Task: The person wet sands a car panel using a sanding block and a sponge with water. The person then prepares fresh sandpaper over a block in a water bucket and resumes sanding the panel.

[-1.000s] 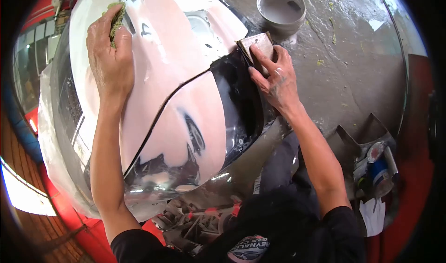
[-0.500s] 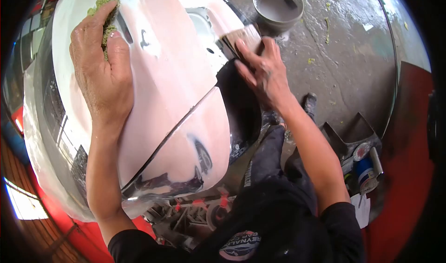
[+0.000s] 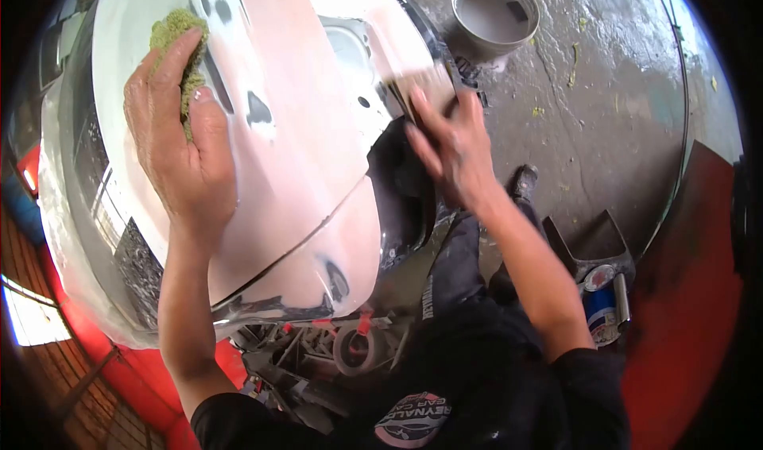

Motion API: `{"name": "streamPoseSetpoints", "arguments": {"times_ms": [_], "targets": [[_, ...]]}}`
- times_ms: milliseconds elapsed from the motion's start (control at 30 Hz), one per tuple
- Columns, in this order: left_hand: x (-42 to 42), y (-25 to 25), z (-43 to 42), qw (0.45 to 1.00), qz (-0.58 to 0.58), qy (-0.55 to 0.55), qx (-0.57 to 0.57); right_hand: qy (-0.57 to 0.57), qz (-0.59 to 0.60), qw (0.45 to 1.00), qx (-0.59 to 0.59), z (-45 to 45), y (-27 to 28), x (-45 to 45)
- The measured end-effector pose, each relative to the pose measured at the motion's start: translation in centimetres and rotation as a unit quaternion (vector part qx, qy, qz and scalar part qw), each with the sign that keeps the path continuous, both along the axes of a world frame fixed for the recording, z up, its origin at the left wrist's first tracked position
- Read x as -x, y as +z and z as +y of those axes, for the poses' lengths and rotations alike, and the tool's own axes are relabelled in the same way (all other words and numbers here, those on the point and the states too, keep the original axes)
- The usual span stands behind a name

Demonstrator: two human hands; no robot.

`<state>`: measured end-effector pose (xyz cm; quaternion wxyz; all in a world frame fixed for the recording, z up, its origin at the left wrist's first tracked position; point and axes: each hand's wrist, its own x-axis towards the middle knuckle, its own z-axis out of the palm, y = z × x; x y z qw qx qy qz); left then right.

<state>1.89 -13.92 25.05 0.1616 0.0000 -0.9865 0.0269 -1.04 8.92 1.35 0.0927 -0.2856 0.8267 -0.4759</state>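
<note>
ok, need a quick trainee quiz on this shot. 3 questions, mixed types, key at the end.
1. Multiple choice: what does the left hand hold?
A) a paintbrush
B) a yellow-green sponge
C) a spray gun
2. True or false: the bucket holds cloudy liquid.
3. Fill in the blank: the pale block at the car body is in the person's ____ hand.

Key: 1. B. 2. True. 3. Right; the right hand has its fingers spread over it.
</note>
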Motion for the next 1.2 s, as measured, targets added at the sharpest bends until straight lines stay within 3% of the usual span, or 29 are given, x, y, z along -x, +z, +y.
{"name": "streamPoseSetpoints", "arguments": {"times_ms": [67,233,367,600,733,900,1000,1067,1200], "targets": [[0.0,0.0,0.1,1.0,-0.004,0.008,0.023,0.007,0.013,1.0,-0.006,2.0,-1.4,-2.6],[-0.2,-0.1,0.5,1.0,0.005,0.012,-0.014,-0.017,0.039,0.999,0.003,-4.0,-0.3,3.6],[0.1,-0.1,0.1,1.0,0.006,0.004,0.014,0.004,0.019,0.999,0.028,0.7,-1.5,-1.2],[0.1,0.0,0.6,1.0,0.001,0.008,-0.005,-0.017,0.036,0.999,0.024,-4.6,-0.2,4.4],[0.1,-0.1,0.1,1.0,0.005,0.005,0.009,0.004,0.021,1.0,0.014,0.2,-0.6,-0.6],[-0.2,0.0,0.4,1.0,-0.001,0.008,0.01,-0.009,0.025,0.999,0.02,-6.0,0.0,5.9],[0.0,0.1,0.1,1.0,-0.003,0.012,-0.001,0.009,-0.009,1.0,0.023,-2.9,0.2,3.2],[0.0,0.0,0.0,1.0,-0.005,0.011,0.015,0.004,0.04,0.999,0.025,-0.5,-1.4,0.3],[-0.1,-0.1,0.1,1.0,0.001,0.023,0.01,0.0,0.032,0.999,0.03,-5.2,-0.2,5.8]]}}
